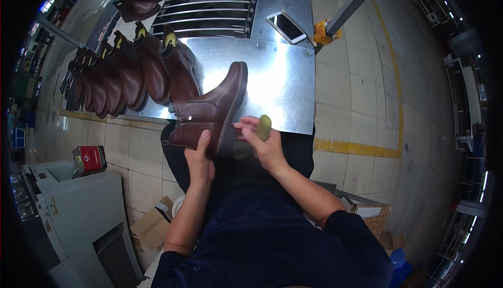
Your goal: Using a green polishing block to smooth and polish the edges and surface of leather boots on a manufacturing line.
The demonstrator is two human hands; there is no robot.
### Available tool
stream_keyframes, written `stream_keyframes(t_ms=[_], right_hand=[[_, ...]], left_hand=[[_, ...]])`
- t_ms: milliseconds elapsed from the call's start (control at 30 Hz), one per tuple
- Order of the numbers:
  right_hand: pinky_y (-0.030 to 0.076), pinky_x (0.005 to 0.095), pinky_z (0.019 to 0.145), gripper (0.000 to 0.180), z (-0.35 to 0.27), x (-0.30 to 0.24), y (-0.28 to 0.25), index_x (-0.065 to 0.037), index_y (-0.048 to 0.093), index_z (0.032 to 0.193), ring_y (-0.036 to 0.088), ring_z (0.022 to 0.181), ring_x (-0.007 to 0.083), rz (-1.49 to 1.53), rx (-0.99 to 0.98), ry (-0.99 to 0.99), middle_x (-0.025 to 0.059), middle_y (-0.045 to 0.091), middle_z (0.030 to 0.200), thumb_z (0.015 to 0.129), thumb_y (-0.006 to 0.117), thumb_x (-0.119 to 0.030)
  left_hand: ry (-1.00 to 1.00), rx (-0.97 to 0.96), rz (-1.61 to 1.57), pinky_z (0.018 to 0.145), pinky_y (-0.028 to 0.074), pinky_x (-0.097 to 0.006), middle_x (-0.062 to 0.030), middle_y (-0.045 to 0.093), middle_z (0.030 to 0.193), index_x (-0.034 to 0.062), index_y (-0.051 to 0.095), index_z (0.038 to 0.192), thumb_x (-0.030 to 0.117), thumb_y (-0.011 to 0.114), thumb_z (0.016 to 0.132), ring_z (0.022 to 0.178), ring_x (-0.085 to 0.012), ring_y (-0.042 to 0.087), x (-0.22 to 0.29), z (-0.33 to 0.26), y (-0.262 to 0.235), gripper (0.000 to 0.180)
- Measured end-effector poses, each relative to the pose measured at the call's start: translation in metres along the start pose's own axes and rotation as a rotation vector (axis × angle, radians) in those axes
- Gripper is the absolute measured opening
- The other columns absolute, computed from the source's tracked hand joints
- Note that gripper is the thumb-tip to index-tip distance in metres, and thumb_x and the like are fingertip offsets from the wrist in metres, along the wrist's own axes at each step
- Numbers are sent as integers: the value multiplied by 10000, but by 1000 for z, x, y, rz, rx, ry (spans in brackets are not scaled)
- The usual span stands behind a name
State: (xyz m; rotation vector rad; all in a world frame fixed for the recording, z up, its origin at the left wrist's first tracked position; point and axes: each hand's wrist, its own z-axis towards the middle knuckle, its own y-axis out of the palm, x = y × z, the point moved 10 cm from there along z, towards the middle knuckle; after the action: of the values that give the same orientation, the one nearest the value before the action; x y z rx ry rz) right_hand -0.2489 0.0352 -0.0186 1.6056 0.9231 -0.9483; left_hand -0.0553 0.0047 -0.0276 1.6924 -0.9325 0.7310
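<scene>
A brown leather ankle boot (pixel 205 109) with a side zip is tilted in front of me, its toe pointing up and away and its dark sole facing right. My left hand (pixel 200 157) grips it near the heel, thumb pressed on the leather. In my right hand (pixel 267 147), beside the sole, is a small tool with a rounded olive-green handle (pixel 264 127). The tool's working end is too small and blurred to make out. Several similar brown boots (pixel 152 73) stand in a row on the left of the metal table (pixel 283 86).
Metal rollers (pixel 209 5) continue beyond the table, with more boots (pixel 137 8) on their left. A white-framed phone (pixel 286 27) lies at the table's far right. A grey cabinet (pixel 86 204) bearing a red and black tin (pixel 90 158) stands at lower left; cardboard (pixel 153 224) is beside it.
</scene>
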Motion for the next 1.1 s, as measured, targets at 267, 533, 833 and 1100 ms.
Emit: stream_keyframes(t_ms=[267, 533, 833, 1100], right_hand=[[560, 307, 700, 338, 133, -73, -81, 1, 633, 1215, 704, 849, 190, -76, 294, -231, 129, 715, 997, 1009, 663, -265], [523, 365, 866, 582, 260, -21, -52, -42, 554, 1390, 608, 979, 212, -197, -27, -154, 119, 648, 1144, 1043, 514, -508], [566, 329, 733, 552, 274, -24, -65, 61, 581, 1310, 643, 845, 201, -161, -37, -155, 169, 672, 1070, 1018, 653, -401], [547, 312, 701, 621, 264, -36, -55, 88, 593, 1275, 613, 803, 191, -174, -35, -206, 143, 649, 1002, 979, 705, -446]], left_hand=[[-88, -37, -139, 1079, 443, -375, -78, 602, 1319, 22, 532, 1376, 164, 755, 931, 1212, -214, 582, -5, 9, -9, 517], [-20, 163, 6, 942, 524, -335, -65, 705, 1166, 12, 658, 1254, 266, 798, 905, 1056, -164, 652, 2, 2, -33, 454], [540, 609, 177, 874, 546, -327, -86, 728, 1123, -19, 690, 1205, 278, 823, 876, 972, -145, 677, 151, -172, -90, 462], [1372, 1699, 659, 882, 525, -306, -93, 731, 1080, -39, 710, 1129, 240, 809, 896, 940, -143, 672, 280, -492, -39, 377]])
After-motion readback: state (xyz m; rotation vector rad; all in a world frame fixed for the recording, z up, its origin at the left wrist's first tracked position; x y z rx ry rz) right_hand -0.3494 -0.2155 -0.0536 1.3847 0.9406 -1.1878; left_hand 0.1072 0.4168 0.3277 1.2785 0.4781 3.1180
